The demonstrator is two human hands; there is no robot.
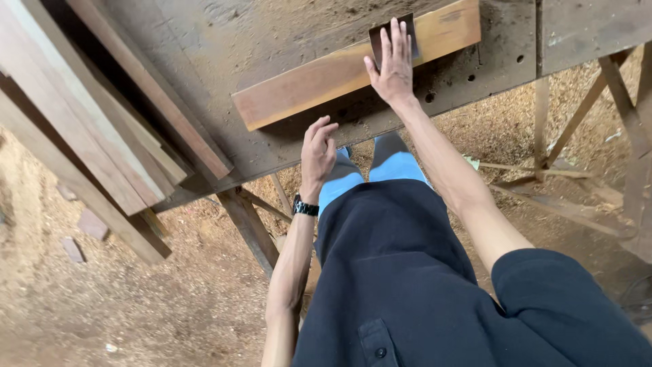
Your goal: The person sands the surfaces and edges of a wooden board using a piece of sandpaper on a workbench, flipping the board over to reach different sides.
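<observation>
R hand flat, fingers spread on 1 scraper atop 1 plank; L hand loosely curled, empty.

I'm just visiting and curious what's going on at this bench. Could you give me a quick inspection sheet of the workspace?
Surface: worn, dusty workbench with drilled holes.
Job's things: reddish wooden plank lying flat; thin dark sheet, perhaps sandpaper, pressed on it.
Clutter: stacked long boards at one end.
Grippers: right hand flat on the sheet; left hand open at the bench edge, holding nothing, wristwatch on.
Cables: nothing seen.
Surroundings: sawdust-covered floor, wood offcuts, wooden frame.
</observation>
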